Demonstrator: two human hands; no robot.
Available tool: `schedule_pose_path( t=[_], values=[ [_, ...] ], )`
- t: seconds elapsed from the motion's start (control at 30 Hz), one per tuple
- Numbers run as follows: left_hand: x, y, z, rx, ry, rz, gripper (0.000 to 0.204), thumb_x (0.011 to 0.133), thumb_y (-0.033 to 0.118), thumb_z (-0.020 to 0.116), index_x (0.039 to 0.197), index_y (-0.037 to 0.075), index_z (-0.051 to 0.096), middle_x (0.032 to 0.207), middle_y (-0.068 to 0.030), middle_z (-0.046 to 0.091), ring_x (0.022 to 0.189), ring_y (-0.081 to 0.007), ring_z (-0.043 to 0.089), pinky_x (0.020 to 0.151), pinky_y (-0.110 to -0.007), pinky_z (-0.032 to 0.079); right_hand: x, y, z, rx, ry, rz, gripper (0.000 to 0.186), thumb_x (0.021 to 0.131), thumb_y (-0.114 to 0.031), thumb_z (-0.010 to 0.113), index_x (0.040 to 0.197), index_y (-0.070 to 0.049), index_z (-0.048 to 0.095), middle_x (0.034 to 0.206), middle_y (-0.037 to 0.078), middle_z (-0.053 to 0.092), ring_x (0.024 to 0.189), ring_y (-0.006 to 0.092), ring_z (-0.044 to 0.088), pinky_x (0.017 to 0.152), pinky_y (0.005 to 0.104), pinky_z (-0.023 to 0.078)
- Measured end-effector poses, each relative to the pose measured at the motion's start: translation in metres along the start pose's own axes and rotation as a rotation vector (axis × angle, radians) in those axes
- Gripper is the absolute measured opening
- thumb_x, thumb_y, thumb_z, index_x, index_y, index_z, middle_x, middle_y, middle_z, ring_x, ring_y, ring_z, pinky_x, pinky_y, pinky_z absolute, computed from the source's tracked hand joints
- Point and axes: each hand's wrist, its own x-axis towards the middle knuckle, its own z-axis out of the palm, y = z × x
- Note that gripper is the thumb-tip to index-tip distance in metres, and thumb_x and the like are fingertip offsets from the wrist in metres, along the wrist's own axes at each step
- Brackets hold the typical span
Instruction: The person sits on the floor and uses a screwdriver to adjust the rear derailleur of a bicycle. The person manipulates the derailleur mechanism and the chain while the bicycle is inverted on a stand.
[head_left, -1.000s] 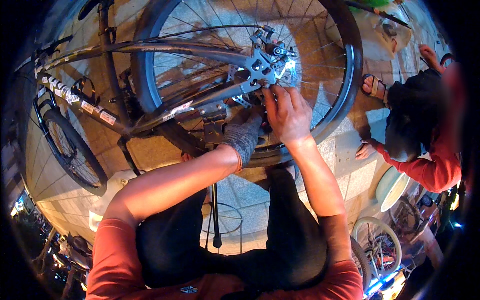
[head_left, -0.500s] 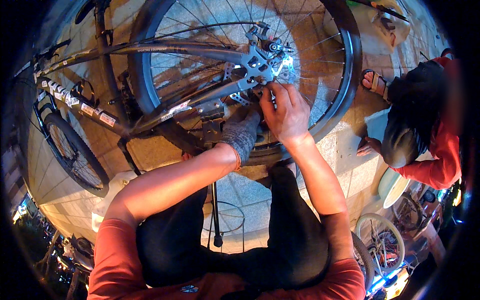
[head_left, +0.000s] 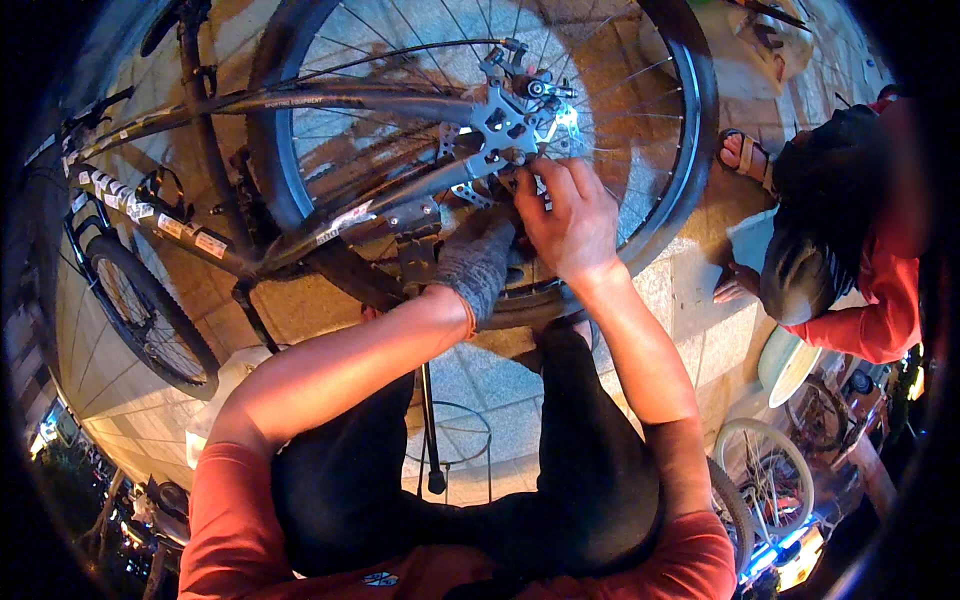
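A bicycle lies across the upper part of the view, its dark frame tube (head_left: 420,181) running to the rear wheel (head_left: 690,150). At the hub is a silver dropout plate (head_left: 497,128) with cut-outs, and by it sits a disc brake caliper (head_left: 537,87). My bare right hand (head_left: 572,215) is just below the plate, thumb and fingers pinched at the axle area; what is between them is hidden. My left hand (head_left: 478,255), in a grey knitted glove, reaches under the frame beside the right one. Its fingers are in shadow and cannot be made out.
A kickstand (head_left: 430,430) stands between my knees, beside a thin wire ring. To the right another person in a red sleeve (head_left: 860,335) squats near a pale basin (head_left: 787,365). The front wheel (head_left: 150,310) is at left. More bicycle wheels (head_left: 765,475) stand lower right.
The bicycle sits slightly further left and higher in the view. My right hand has shifted a little left with it and still pinches at the same spot.
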Motion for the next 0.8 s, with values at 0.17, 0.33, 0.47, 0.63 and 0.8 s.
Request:
schedule_pose_path(
  t=[0.17, 0.33, 0.47, 0.63, 0.8],
  values=[
    [0.003, -0.004, -0.002, 0.020, -0.020, 0.010, 0.027, 0.103, 0.041, 0.058, 0.116, 0.019, 0.066, 0.095, 0.0014, 0.070, 0.082, -0.0102, 0.066, 0.066, -0.028, 0.051, 0.001, -0.001, 0.003, 0.024, 0.035, 0.039, 0.020, 0.083, -0.014, 0.078, 0.098, -0.008, 0.067, 0.082, 0.008, 0.062, 0.073, 0.0300, 0.064, 0.060, 0.0421, 0.053],
    [0.007, -0.005, -0.004, 0.033, -0.031, 0.003, 0.027, 0.104, 0.042, 0.057, 0.115, 0.019, 0.065, 0.096, 0.0021, 0.070, 0.083, -0.0100, 0.067, 0.064, -0.028, 0.050, 0.001, 0.001, 0.001, -0.030, 0.001, -0.003, 0.020, 0.083, -0.015, 0.079, 0.097, -0.007, 0.067, 0.081, 0.009, 0.061, 0.072, 0.0302, 0.063, 0.061, 0.0422, 0.052],
    [0.004, -0.002, -0.003, -0.013, -0.052, -0.007, 0.029, 0.104, 0.044, 0.058, 0.116, 0.019, 0.064, 0.096, 0.0023, 0.070, 0.082, -0.0103, 0.067, 0.062, -0.028, 0.049, 0.001, 0.003, 0.001, -0.031, -0.001, -0.018, 0.020, 0.083, -0.016, 0.080, 0.094, -0.007, 0.066, 0.081, 0.010, 0.060, 0.073, 0.0313, 0.063, 0.061, 0.0425, 0.052],
    [0.002, -0.001, -0.001, -0.046, -0.022, -0.057, 0.032, 0.103, 0.046, 0.059, 0.118, 0.019, 0.064, 0.095, 0.0021, 0.069, 0.081, -0.0113, 0.067, 0.062, -0.029, 0.050, 0.002, 0.002, -0.001, -0.010, -0.023, 0.001, 0.021, 0.083, -0.016, 0.080, 0.095, -0.006, 0.066, 0.083, 0.011, 0.061, 0.075, 0.0324, 0.063, 0.064, 0.0430, 0.053],
    [0.000, 0.001, -0.001, -0.053, -0.005, -0.015, 0.031, 0.104, 0.044, 0.058, 0.121, 0.019, 0.064, 0.096, 0.0013, 0.070, 0.081, -0.0118, 0.067, 0.065, -0.030, 0.053, -0.001, -0.003, 0.001, 0.066, 0.003, 0.070, 0.022, 0.083, -0.015, 0.079, 0.100, -0.006, 0.067, 0.084, 0.011, 0.062, 0.077, 0.0321, 0.064, 0.065, 0.0422, 0.053]
  ],
)
